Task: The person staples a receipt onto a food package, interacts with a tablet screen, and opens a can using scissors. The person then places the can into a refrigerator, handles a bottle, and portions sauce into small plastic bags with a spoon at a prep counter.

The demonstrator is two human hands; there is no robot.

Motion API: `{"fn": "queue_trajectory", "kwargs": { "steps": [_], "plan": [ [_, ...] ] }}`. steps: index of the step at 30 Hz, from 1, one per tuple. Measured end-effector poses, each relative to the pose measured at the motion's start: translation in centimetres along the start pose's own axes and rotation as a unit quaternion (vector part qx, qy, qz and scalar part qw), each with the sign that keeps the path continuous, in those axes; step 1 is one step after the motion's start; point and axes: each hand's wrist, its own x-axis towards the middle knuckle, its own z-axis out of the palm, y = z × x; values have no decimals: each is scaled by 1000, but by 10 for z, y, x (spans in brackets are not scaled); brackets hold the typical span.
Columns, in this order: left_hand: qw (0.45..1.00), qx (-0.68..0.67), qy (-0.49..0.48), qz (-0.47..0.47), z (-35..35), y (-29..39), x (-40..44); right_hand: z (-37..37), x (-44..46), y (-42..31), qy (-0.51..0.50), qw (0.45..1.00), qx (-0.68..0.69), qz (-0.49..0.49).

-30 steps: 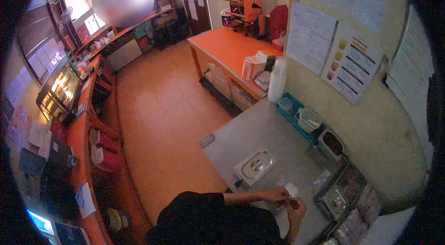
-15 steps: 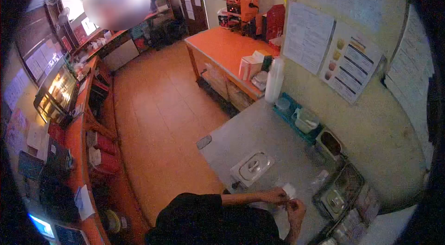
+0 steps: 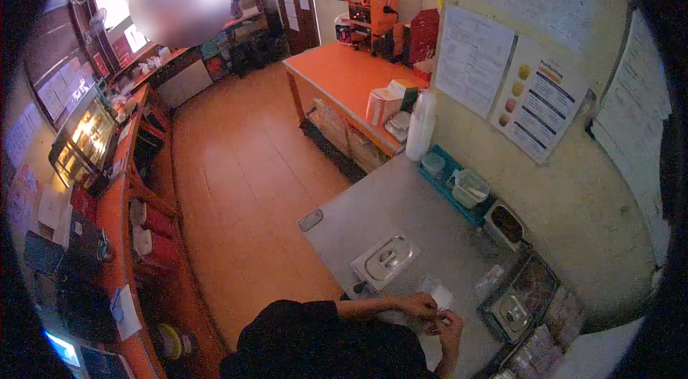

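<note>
My left hand (image 3: 418, 305) and my right hand (image 3: 449, 326) meet over the steel counter, fingers pinched close together. Whatever lies between the fingertips is too small and blurred to name. Just beyond them is a small white piece (image 3: 442, 298), with a clear plastic-looking piece (image 3: 428, 284) beside it; whether the fingers touch either, I cannot tell. A steel pan lid (image 3: 388, 262) with a handle lies on the counter near my left hand. To the right of my hands is a crumpled clear wrapper (image 3: 490, 279).
A steel container with a lid (image 3: 513, 315) stands right of my hands, near a dark-filled pan (image 3: 505, 226). A teal tray (image 3: 446, 182) bears plastic tubs by the wall. Stacked white cups (image 3: 423, 125) stand behind. An orange table (image 3: 337, 71) is beyond; a blurred person is far left.
The view has shifted slightly, so the counter and hands appear a little further left. Both hands stay pinched together; more of the clear piece shows beside the white one.
</note>
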Motion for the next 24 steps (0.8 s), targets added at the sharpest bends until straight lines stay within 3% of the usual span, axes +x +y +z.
{"fn": "queue_trajectory", "kwargs": {
  "steps": [2,3,5,7,8,10,11,12,13,15,17,21,24],
  "plan": [
    [998,-61,-20,16,-3,-9,2,-6,-5,-44,-22,989,125,81],
    [994,-94,-54,-20,-5,-10,3,-8,-8,-64,-35,969,203,136],
    [986,-127,-88,-56,-5,-10,4,-8,-8,-63,-37,954,259,147],
    [992,-93,-33,-84,-4,-1,3,-8,-7,-55,-38,936,313,156],
    [992,-93,-33,-84,-1,3,4,-5,-6,-39,-16,948,284,141],
    [995,27,67,-70,1,24,3,3,-1,-13,7,959,254,125],
    [995,28,67,-70,2,21,3,6,2,-1,15,995,93,38],
    [990,79,112,-46,7,13,4,8,3,6,23,996,-71,-49],
    [979,130,155,-22,8,15,3,8,2,-18,24,996,-71,-49],
    [981,130,135,-42,1,36,-1,7,-3,-66,0,988,-141,-69],
    [982,131,117,-62,0,35,2,7,-5,-74,12,989,-130,-69],
    [997,69,21,-35,13,-56,26,3,-2,-65,14,994,-105,-17],
    [999,30,-22,-39,5,-11,11,1,-6,-84,31,999,-8,-44]
  ]
}}
